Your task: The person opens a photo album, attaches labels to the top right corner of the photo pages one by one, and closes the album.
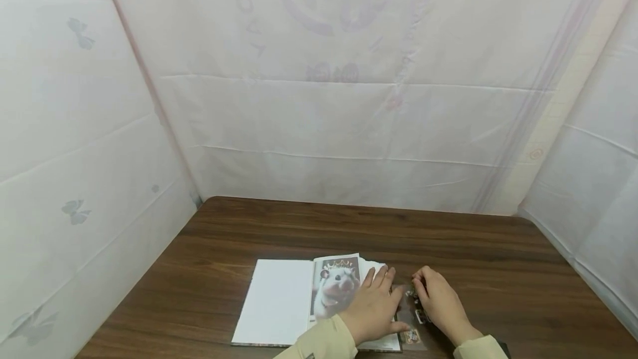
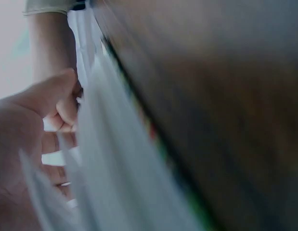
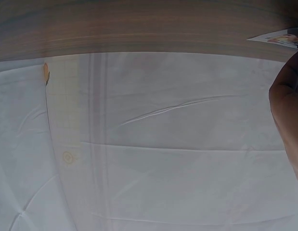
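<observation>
An open book lies on the table, its left page blank. On its right side is a picture of a white, mouse-like animal wearing a crown. My left hand rests over the right-hand pages with fingers spread and extended. In the left wrist view, the loose page edges fan beside that hand. Just right of the book is a clear sticker sheet with small printed pieces. My right hand pinches the sheet's upper part between thumb and curled fingers, which partly cover it. The right wrist view shows only this hand's edge.
The brown wooden table reaches back to a pale hanging cloth. More cloth walls stand at the left and right. A printed corner shows near the right hand in the right wrist view.
</observation>
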### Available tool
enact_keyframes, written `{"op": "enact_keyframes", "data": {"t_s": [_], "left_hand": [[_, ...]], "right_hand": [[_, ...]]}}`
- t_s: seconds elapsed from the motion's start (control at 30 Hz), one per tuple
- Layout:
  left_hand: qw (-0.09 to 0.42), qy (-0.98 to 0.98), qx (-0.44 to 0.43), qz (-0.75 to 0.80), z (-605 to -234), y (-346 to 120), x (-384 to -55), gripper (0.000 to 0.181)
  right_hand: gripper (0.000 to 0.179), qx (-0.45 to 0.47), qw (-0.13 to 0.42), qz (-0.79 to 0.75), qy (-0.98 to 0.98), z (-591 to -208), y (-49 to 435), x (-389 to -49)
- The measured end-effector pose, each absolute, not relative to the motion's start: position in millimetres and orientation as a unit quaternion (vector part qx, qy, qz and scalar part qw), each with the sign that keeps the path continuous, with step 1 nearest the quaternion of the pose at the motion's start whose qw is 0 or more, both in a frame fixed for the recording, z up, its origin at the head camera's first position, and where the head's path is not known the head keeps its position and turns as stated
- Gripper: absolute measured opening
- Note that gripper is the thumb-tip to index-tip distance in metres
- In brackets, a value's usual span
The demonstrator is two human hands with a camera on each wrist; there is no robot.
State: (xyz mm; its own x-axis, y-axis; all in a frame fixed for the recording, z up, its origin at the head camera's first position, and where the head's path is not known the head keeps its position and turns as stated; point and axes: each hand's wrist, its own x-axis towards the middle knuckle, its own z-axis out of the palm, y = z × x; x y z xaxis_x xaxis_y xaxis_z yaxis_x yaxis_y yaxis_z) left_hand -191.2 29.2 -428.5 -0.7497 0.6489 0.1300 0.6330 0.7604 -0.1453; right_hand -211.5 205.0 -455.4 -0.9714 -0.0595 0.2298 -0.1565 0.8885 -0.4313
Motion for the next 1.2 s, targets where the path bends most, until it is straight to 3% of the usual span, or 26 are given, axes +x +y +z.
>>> {"op": "enact_keyframes", "data": {"t_s": [0.27,0.73,1.2], "left_hand": [[0.172,-0.912,-0.363,0.088,-416,13,-183,0.07],[0.232,-0.903,-0.36,0.034,-428,-27,-182,0.072],[0.221,-0.905,-0.362,0.011,-430,-60,-184,0.08]], "right_hand": [[0.009,0.054,0.11,0.236,-0.964,-457,207,-211],[0.009,0.047,0.114,0.228,-0.966,-456,211,-209],[0.007,0.048,0.112,0.231,-0.965,-457,213,-208]]}}
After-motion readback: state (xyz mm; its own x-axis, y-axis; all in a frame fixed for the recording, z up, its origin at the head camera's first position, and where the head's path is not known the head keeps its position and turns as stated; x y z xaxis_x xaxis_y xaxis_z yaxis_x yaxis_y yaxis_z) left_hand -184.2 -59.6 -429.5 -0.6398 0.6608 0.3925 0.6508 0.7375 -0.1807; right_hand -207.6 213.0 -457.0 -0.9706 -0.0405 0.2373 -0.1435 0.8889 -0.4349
